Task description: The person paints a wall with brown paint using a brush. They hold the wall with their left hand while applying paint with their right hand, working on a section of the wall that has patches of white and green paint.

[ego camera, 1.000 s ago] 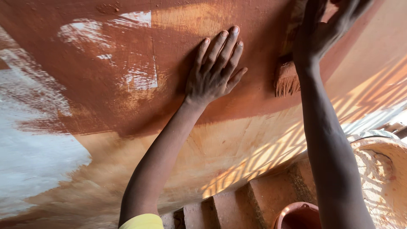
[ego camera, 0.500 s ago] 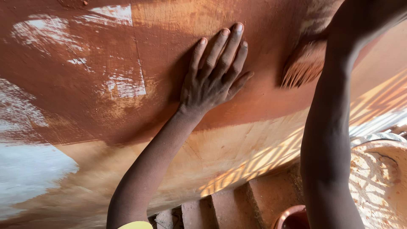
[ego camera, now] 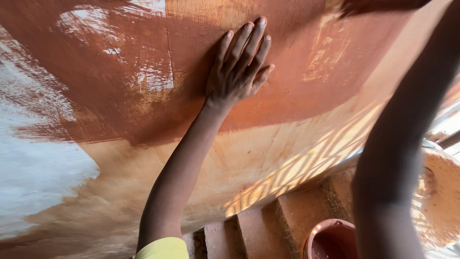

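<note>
Head view: the left hand lies flat and released, fingers spread, palm pressed on the big curved wooden surface, in the red-brown painted part at the upper middle. The right arm rises along the right edge; its hand leaves the picture at the top, so I cannot tell whether it grasps anything. White unpainted patches sit at the left. A red-brown bucket stands near the bottom right on the brick floor.
</note>
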